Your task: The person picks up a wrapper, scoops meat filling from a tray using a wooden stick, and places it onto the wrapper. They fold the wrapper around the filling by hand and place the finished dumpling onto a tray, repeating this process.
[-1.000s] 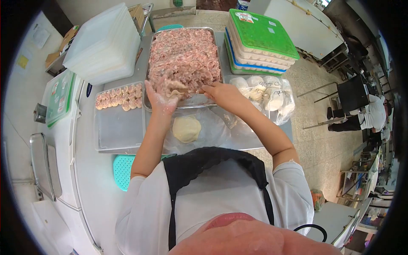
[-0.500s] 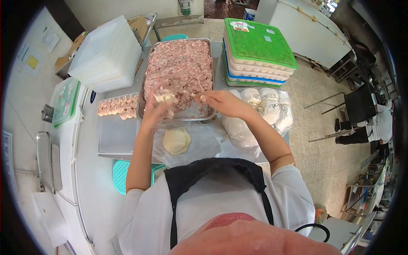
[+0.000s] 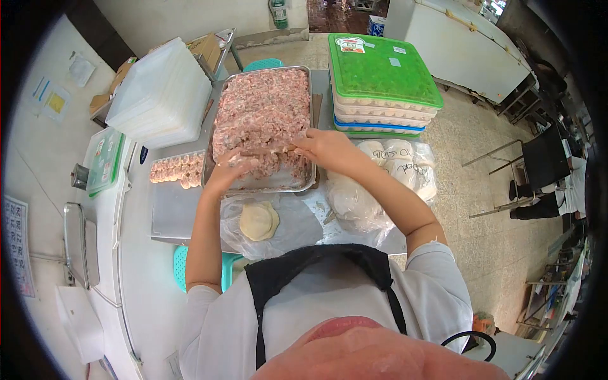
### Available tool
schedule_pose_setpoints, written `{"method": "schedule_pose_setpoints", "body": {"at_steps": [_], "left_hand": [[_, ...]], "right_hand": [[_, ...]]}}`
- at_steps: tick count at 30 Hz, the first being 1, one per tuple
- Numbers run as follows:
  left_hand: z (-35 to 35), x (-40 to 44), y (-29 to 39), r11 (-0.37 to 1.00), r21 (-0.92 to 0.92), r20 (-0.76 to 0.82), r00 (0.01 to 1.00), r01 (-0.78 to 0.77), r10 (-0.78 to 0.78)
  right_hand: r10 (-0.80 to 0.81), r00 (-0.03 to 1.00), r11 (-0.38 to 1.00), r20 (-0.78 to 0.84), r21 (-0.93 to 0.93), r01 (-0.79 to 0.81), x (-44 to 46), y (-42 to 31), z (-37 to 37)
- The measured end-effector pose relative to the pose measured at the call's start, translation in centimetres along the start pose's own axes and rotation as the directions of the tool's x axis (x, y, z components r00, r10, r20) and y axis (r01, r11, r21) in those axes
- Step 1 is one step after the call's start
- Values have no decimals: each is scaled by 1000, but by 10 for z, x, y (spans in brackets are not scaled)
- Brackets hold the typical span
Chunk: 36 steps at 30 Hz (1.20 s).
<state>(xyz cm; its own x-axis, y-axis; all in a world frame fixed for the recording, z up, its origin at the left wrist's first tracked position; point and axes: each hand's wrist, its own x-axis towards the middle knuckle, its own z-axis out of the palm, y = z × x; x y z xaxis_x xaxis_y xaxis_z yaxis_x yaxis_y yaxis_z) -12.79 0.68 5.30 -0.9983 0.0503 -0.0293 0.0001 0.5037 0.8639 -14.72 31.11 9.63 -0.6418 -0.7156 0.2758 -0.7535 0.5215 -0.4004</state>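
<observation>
A deep metal tray (image 3: 311,114) holds pink minced meat filling (image 3: 263,95). Over its near part my left hand (image 3: 229,174) is curled around a pale dumpling wrapper, mostly hidden by the fingers. My right hand (image 3: 320,151) pinches the end of a thin, flat stick-like spreader (image 3: 259,152), which points left across the meat toward my left hand. Close to me, a small stack of round dough wrappers (image 3: 256,221) lies on a plastic sheet (image 3: 297,221). Rows of filled, open-topped dumplings (image 3: 177,170) stand left of the tray.
Stacked clear plastic containers (image 3: 158,95) stand at the back left. On the right are stacked dumpling trays with a green lid (image 3: 383,69) and plastic bags of round dough wrappers (image 3: 386,183). A person's legs and a black chair (image 3: 544,158) appear far right.
My left hand has lowered and turned, so the pale wrapper shows less. My right hand has shifted slightly, and its spreader now lies across the meat toward my left hand.
</observation>
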Motion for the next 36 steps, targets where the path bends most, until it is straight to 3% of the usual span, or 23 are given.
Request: {"method": "schedule_pose_setpoints", "body": {"at_steps": [2,3,4,5,6,8,10,12,13,14,15,17,19,21,23,24,25,26,27,30,32,34,36], "left_hand": [[3,-3,24,990,-137,-34,998,40,-45],[1,1,27,990,-137,-38,998,41,-47],[-2,7,28,992,-118,81,996,36,-27],[-3,7,29,995,-99,203,979,33,-12],[-2,0,32,994,-98,204,979,38,-17],[-3,-13,45,986,-131,40,995,99,-95],[-13,-23,65,992,-112,62,996,66,-59],[-12,-26,62,993,-111,95,995,46,-36],[-11,-22,55,952,104,-9,957,-288,290],[-11,-20,49,763,338,-37,802,-551,596],[-11,-23,56,764,334,-41,802,-552,596],[-9,-33,76,977,96,162,972,-188,171],[-9,-22,49,948,162,164,955,-274,248],[-11,-16,35,908,223,162,932,-356,325],[-19,-22,33,991,-51,122,984,-124,129],[-23,-23,31,992,-58,121,986,-113,119],[-26,-22,29,977,54,88,975,-207,202],[-29,-25,28,942,169,65,957,-289,282],[-35,-32,36,956,117,94,961,-271,261],[-56,-42,32,943,-68,123,935,-326,332],[-69,-59,40,917,-64,44,917,-393,396],[-84,-64,32,934,158,20,947,-319,320],[-104,-61,13,904,140,67,914,-405,399]], "right_hand": [[-11,960,993,-281,-117,-23,3,-21,7],[-118,919,992,-376,-95,88,5,-19,19],[-118,920,992,-373,-91,90,6,-5,33],[-8,963,989,-270,-148,-33,8,12,47],[108,979,965,-171,-220,-145,10,23,53],[166,980,961,-114,-206,-186,-1,41,41],[231,971,952,-59,-194,-239,-6,43,29],[164,961,983,-222,116,-141,-15,30,14],[165,962,984,-217,110,-143,-17,15,6],[123,971,966,-204,248,-71,-18,-4,2],[80,977,924,-198,382,2,-17,-17,1],[40,987,931,-159,365,21,-15,-23,15],[5,994,937,-112,349,34,-17,-36,7],[123,988,987,-97,-92,-132,-16,-50,-24],[42,981,990,-187,-124,-66,-16,-70,-12],[-40,960,988,-279,-157,-4,-16,-79,-4],[-39,964,989,-265,-151,-1,-13,-82,-1],[24,972,982,-234,-175,-66,-10,-79,1],[82,975,971,-204,-205,-125,-8,-77,2],[144,971,985,-191,-61,-159,0,-99,-30],[143,977,990,-157,30,-140,8,-125,-31],[146,982,985,-122,115,-132,17,-141,-11],[78,993,985,-89,162,-63,34,-148,32]]}}
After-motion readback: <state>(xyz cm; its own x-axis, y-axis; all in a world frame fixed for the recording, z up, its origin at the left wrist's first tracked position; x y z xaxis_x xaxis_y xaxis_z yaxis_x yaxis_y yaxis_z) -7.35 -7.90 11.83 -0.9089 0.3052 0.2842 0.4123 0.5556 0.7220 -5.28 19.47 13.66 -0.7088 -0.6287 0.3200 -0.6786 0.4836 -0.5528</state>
